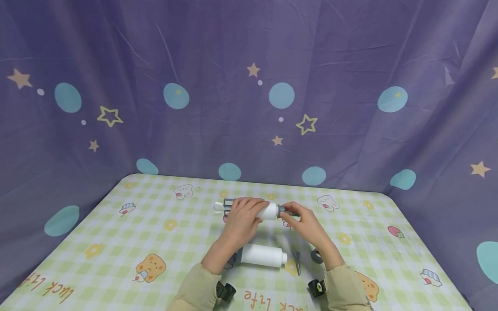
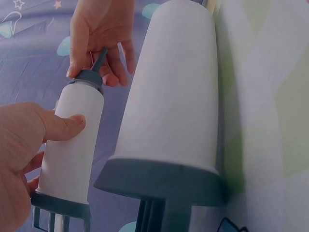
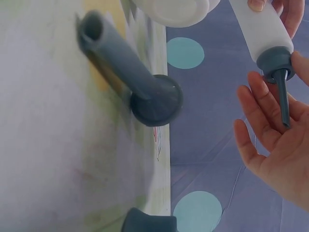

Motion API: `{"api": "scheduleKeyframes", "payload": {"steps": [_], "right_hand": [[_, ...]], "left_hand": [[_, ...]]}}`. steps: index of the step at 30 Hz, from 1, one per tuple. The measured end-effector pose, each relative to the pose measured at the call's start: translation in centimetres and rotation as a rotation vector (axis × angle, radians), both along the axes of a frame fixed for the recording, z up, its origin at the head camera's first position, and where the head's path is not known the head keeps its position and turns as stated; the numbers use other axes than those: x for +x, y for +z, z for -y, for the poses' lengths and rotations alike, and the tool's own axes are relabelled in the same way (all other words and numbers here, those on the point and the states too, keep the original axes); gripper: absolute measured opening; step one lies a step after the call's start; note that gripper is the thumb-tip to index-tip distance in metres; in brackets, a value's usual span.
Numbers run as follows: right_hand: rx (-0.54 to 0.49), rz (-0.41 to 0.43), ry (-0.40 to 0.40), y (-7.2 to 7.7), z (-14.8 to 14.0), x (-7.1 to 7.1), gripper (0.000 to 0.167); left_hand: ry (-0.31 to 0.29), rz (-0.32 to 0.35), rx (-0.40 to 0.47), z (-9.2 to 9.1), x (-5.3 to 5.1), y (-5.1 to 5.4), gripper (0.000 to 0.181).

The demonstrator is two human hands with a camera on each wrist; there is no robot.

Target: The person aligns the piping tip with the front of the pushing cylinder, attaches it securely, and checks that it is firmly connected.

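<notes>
Plunger dispenser held level between two hands, gripped at barrel and collar

The white plunger dispenser point(image 1: 268, 211) lies sideways across both palms' reach, apparently lifted off the table. The left hand point(image 1: 242, 218) wraps its barrel, thumb along one side; the right hand point(image 1: 305, 220) pinches the grey nozzle cap point(image 3: 275, 59) between thumb and fingertip, its other fingers spread loosely past the slim spout point(image 3: 281, 96).

It looks like light, fairly stiff plastic, so it should weigh little and not dent easily. The smooth, round barrel may slip or spin under a loose grip; the middle of the barrel seems the best hold for the left hand, the cap's broad collar for the right. The thin spout looks the likeliest part to bend. Beyond the left hand's outer side stick out the grey handle frame point(image 2: 62, 205) and the clear-white plunger end point(image 1: 218, 207).

Nearer the person than the hands, a second dispenser point(image 1: 262, 255) lies on the checked tablecloth point(image 1: 155, 224), a loose grey nozzle point(image 1: 297, 262) near its mouth. A dark ring point(image 1: 316, 256) sits just beside the right forearm.
</notes>
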State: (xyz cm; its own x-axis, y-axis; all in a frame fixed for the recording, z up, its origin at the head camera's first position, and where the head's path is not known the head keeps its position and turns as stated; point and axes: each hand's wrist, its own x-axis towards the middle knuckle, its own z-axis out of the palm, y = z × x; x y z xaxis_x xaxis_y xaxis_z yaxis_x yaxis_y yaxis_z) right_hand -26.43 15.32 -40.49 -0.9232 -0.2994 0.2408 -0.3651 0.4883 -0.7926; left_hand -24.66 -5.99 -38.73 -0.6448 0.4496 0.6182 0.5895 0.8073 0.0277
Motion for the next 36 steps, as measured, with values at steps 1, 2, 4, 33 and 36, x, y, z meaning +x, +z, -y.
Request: {"api": "scheduleKeyframes", "payload": {"steps": [1, 2, 4, 33, 36], "right_hand": [[-0.002, 0.005, -0.001, 0.0, 0.0, 0.0, 0.036], [-0.002, 0.004, 0.001, 0.0, 0.0, 0.0, 0.036], [0.007, -0.008, -0.002, 0.0, 0.0, 0.0, 0.035], [-0.08, -0.098, -0.013, 2.9, 0.6, 1.9, 0.033], [-0.093, -0.143, 0.036, 3.0, 0.3, 2.0, 0.038]], "left_hand": [[-0.001, 0.0, -0.001, 0.0, 0.0, 0.0, 0.048], [-0.002, 0.001, -0.001, 0.0, 0.0, 0.0, 0.048], [-0.004, 0.003, -0.001, 0.0, 0.1, 0.1, 0.049], [-0.025, 0.008, 0.016, 0.0, 0.3, 0.4, 0.047], [-0.021, 0.015, 0.02, 0.1, 0.3, 0.4, 0.046]]}}
